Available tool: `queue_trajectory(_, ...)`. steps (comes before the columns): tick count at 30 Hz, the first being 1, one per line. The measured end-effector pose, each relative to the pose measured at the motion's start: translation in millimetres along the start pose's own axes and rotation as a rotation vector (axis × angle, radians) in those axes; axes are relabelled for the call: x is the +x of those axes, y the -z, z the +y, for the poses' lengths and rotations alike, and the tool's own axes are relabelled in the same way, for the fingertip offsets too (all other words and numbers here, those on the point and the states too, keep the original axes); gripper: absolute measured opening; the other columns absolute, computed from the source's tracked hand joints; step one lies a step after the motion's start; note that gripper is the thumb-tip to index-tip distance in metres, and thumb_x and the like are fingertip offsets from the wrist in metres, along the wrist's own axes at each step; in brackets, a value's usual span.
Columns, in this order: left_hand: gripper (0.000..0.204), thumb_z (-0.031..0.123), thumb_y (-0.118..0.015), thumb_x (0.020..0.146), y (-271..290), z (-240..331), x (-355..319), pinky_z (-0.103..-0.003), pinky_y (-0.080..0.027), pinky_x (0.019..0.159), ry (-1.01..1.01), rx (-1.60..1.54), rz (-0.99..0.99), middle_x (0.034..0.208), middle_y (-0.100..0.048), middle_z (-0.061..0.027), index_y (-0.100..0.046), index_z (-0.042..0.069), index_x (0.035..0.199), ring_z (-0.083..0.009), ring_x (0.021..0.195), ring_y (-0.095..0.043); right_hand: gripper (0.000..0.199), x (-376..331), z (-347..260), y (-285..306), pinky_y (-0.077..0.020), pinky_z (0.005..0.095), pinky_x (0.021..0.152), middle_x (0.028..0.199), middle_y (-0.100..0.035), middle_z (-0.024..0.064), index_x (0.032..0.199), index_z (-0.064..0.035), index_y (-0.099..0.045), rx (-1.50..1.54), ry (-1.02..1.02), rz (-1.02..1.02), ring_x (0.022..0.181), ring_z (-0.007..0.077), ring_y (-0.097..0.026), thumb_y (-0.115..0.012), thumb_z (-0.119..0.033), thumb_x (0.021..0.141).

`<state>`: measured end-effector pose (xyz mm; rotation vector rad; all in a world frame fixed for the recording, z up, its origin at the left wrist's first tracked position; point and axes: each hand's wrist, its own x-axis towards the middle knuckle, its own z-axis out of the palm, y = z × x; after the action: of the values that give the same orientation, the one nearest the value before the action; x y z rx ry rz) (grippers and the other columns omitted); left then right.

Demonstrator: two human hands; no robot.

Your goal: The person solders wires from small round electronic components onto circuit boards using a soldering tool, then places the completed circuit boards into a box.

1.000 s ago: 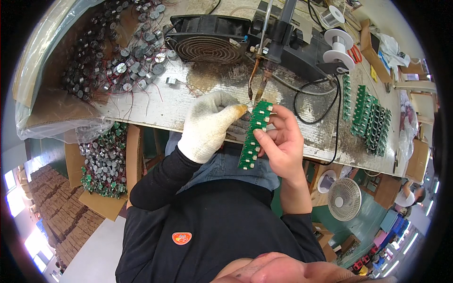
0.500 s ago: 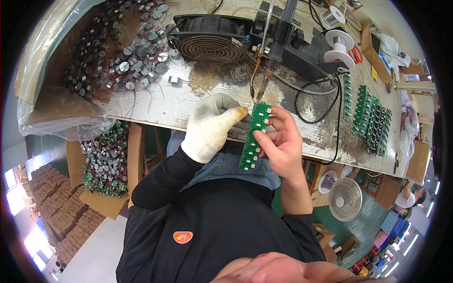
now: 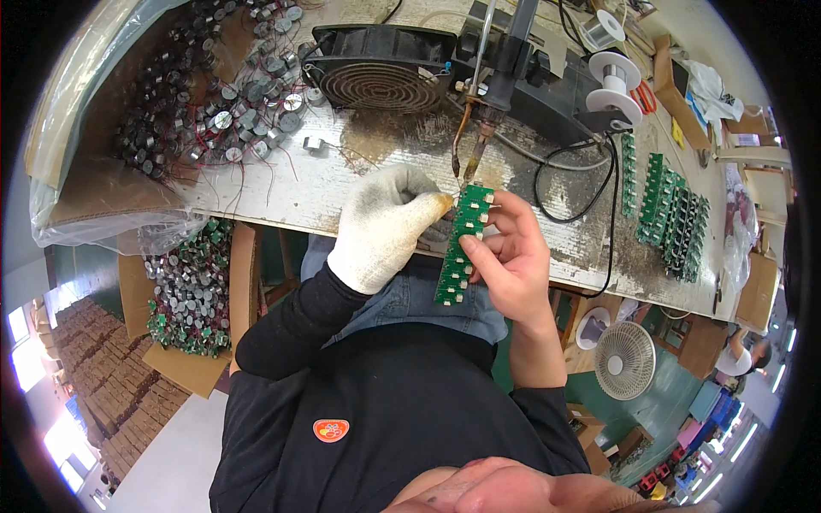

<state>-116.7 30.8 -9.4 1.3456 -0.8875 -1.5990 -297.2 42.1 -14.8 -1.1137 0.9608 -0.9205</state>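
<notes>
My bare right hand (image 3: 511,256) grips a long strip of green circuit boards (image 3: 463,248), thumb on its face and fingers behind it. The strip slants, its far end right under the tip of the soldering iron (image 3: 479,147). A thin metal tube (image 3: 460,141) comes down beside the iron to the same spot. My left hand (image 3: 385,224), in a white glove with a stained thumb tip, is closed in a pinch at the strip's upper left edge. What sits between those fingertips is too small to make out. A small round metal part with wires (image 3: 315,144) lies on the bench beyond my left hand.
Many small wired metal parts (image 3: 248,120) fill an open carton at the left. Below it stands a box of parts joined to green boards (image 3: 192,291). A black fan (image 3: 380,81), solder spools (image 3: 614,90), a looping black cable (image 3: 547,214) and more board strips (image 3: 671,214) occupy the bench.
The strip and my right hand have shifted very slightly, the strip's far end staying by the iron tip. My left hand keeps its pinch in nearly the same place.
</notes>
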Motion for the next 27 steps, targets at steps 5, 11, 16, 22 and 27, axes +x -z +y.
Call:
queue_trajectory(5,0.016,0.011,-0.059,0.086,2.2,-1.5,1.6,-0.025,-0.053,0.065,-0.002,0.031,-0.001,0.082,-0.064,-0.0092,-0.058,-0.003,0.092,-0.0134,0.070,-0.064,0.047,0.2,0.5,-0.8,-0.0454,0.0188,0.050,0.102,-0.058,0.0121,0.127,0.0019,-0.036,0.014,-0.006,-0.002,0.065,0.0079,-0.060,-0.058,0.006,0.086)
queue_trajectory(11,0.018,0.013,-0.061,0.086,9.2,-9.2,1.5,-0.024,-0.051,0.063,0.028,0.031,0.012,0.084,-0.065,-0.0095,-0.058,-0.003,0.093,-0.0123,0.072,-0.063,0.048,0.2,4.6,-6.1,-0.0449,0.0193,0.048,0.099,-0.059,0.0118,0.127,0.0020,-0.035,-0.002,-0.044,0.003,0.064,0.0075,-0.059,-0.058,0.006,0.086)
queue_trajectory(16,0.022,0.014,-0.064,0.085,4.2,2.6,-7.1,-0.022,-0.048,0.060,-0.133,0.104,0.021,0.090,-0.064,-0.0075,-0.060,-0.004,0.097,-0.0088,0.066,-0.059,0.048,0.9,-0.8,-1.8,-0.0418,0.0180,0.045,0.087,-0.061,0.0085,0.129,0.0005,-0.035,0.021,-0.103,0.090,0.057,0.0067,-0.056,-0.059,0.003,0.087)
queue_trajectory(22,0.032,0.003,-0.067,0.072,55.4,15.7,-19.9,-0.025,-0.047,0.058,-0.685,0.912,0.401,0.098,-0.064,-0.0100,-0.061,0.001,0.104,-0.0140,0.061,-0.059,0.055,9.2,0.4,10.9,-0.0420,0.0187,0.045,0.093,-0.062,0.0109,0.135,0.0032,-0.030,0.115,-0.129,0.131,0.058,0.0072,-0.055,-0.056,0.004,0.087)
queue_trajectory(27,0.033,0.004,-0.063,0.073,90.0,24.2,5.3,-0.034,-0.051,0.069,-0.658,1.214,0.389,0.102,-0.063,-0.0111,-0.060,0.006,0.106,-0.0288,0.078,-0.064,0.068,8.0,6.9,4.6,-0.0440,0.0183,0.049,0.115,-0.055,0.0177,0.140,0.0057,-0.022,0.020,0.007,0.092,0.067,0.0086,-0.057,-0.059,0.006,0.084)
